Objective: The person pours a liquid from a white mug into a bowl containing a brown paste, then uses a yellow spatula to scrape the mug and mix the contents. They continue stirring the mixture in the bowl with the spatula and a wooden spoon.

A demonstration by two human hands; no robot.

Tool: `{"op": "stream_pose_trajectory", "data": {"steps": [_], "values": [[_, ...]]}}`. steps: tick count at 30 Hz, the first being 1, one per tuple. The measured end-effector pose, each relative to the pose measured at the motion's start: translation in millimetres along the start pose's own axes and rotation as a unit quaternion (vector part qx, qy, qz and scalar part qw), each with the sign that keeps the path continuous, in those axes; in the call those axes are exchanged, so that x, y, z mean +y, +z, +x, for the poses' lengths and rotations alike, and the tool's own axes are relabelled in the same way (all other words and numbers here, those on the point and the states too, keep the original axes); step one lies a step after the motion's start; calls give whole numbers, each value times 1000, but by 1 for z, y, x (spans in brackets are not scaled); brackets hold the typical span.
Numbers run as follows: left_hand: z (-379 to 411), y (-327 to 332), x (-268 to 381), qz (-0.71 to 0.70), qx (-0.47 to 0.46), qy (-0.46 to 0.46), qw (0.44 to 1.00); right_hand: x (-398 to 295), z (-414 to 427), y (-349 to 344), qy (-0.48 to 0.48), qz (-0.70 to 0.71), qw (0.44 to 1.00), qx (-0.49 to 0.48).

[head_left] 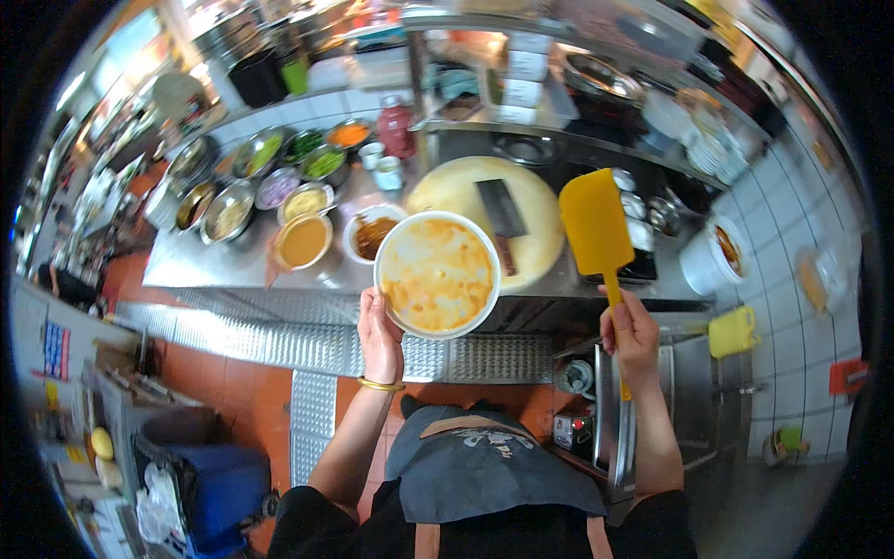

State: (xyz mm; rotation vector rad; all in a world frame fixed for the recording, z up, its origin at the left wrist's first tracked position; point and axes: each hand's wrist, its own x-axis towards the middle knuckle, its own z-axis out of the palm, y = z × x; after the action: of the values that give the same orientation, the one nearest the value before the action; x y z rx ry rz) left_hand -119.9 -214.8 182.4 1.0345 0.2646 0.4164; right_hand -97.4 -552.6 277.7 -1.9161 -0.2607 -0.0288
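Observation:
My left hand (380, 335) grips the rim of a round white plastic lid or shallow container (438, 274), smeared with orange-brown residue and held up above the counter's front edge. In my right hand (631, 332) is the handle of a yellow spatula (597, 222), its broad blade raised. Behind them a cleaver (501, 208) with a dark blade lies on a round cutting board (447, 183). Just left of the board are a white bowl of brown paste (374, 234) and a container of orange-brown sauce (304, 241).
Metal bowls of chopped vegetables (325, 163) line the steel counter (181, 262) at the left. A white bucket (704, 262) stands at its right end, near a sink (691, 391). A shelf (482, 127) crosses behind the board. A blue bin (227, 482) is at lower left.

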Motion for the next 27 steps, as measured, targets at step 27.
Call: {"op": "stream_pose_trajectory", "data": {"steps": [27], "values": [[101, -255, 118, 182, 212, 123, 952, -48, 155, 411, -325, -124, 892, -287]]}}
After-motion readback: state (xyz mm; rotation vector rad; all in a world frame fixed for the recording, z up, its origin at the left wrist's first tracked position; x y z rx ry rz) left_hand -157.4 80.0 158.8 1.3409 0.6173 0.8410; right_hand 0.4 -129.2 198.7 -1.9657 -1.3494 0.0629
